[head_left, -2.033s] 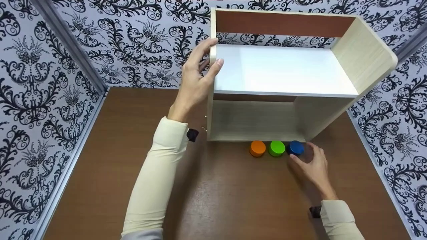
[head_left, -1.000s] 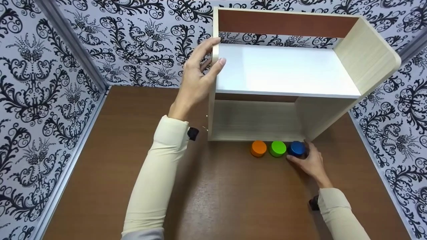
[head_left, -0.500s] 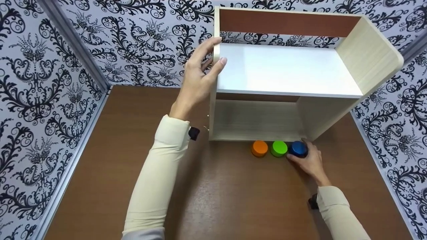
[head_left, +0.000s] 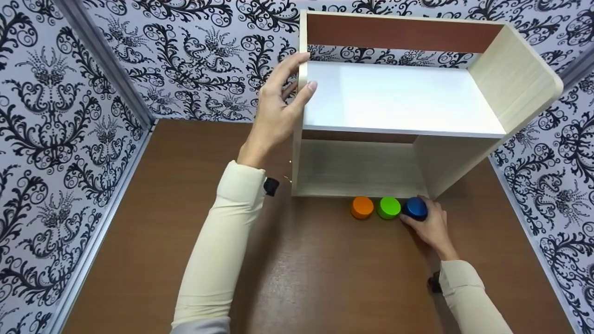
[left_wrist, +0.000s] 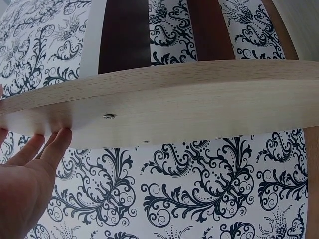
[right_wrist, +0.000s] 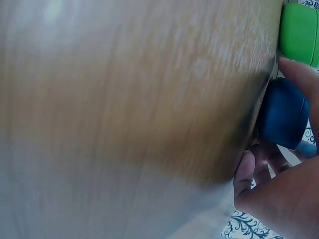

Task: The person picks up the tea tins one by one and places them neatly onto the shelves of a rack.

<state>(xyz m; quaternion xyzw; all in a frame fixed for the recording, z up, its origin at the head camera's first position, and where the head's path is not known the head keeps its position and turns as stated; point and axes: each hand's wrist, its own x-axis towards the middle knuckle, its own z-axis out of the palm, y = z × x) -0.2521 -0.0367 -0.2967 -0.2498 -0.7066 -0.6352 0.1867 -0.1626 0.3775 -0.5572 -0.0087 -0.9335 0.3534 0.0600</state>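
A two-level wooden shelf [head_left: 401,99] with a white middle board stands on the brown table. My left hand [head_left: 278,111] holds the front edge of its left side panel, thumb at the front; in the left wrist view the fingers [left_wrist: 56,149] press the panel's outer face. Before the shelf's lower front edge, an orange round container [head_left: 362,208], a green one [head_left: 389,208] and a blue one [head_left: 416,208] stand in a row. My right hand [head_left: 431,227] holds the blue container at the right end, thumb on its near left, fingers partly hidden behind its right side.
The brown table [head_left: 325,278] stretches in front of the shelf and to its left. Patterned walls [head_left: 199,60] rise behind and at both sides. Little metallic bits [head_left: 288,178] show beside the shelf's left panel.
My right hand has moved in from the right and its thumb and fingers have come round the blue container. The left hand keeps its hold; the whole view has drifted slightly.
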